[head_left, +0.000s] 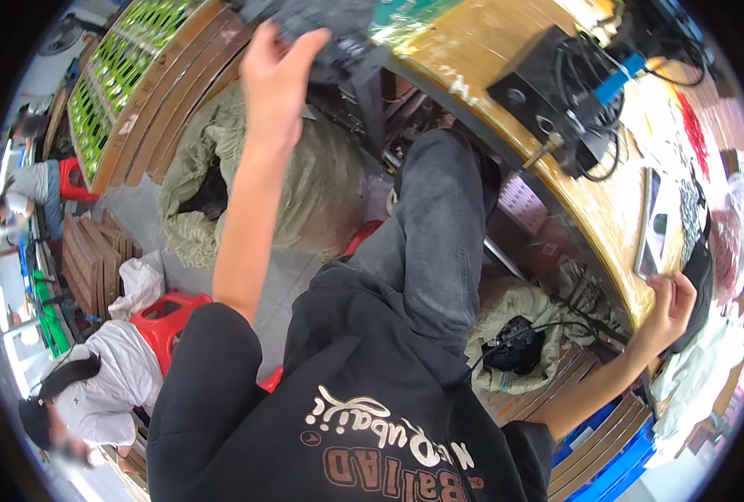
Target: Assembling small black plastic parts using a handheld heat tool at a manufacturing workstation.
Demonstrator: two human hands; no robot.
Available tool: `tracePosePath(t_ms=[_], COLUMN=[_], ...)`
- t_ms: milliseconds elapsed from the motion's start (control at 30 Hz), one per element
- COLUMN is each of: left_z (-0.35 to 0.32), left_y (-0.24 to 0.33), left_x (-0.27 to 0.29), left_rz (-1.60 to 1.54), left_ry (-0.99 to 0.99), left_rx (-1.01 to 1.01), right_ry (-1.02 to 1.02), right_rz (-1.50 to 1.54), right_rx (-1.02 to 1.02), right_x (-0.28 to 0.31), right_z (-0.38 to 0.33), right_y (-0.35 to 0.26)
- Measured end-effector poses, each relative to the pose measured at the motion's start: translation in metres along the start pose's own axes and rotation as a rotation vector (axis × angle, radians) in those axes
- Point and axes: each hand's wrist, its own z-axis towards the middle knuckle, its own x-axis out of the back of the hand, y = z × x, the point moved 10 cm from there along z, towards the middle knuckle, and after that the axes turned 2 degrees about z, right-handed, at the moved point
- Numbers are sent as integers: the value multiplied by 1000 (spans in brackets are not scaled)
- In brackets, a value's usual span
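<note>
While my left hand grips a dark bundle, my right hand clutches the wooden desk edge above sacks on the floor.

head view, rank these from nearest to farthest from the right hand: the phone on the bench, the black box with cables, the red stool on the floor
From the right hand:
1. Phone, flat on the wooden bench just above the hand.
2. Black box with cables, farther up the bench.
3. Red stool, far across on the left, on the floor.
</note>
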Motion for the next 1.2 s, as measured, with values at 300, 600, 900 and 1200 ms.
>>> tracePosePath(t_ms=[300,600,900,1200], left_z=[51,-31,-201,-228], left_y=[-57,0,-34,-27], left_x=[-91,-89,-123,-126], left_rz=[279,-167,-423,-660], left_ry=[-169,-207,-329,-423], left_rx=[-36,164,717,703], right_ry=[-90,-142,-201,-168], right_rz=[389,666,915,976], right_rx=[-173,-306,-410,-484], right_x=[-41,-69,-121,-129], right_z=[-82,-113,-130,-140], right_y=[2,7,7,10])
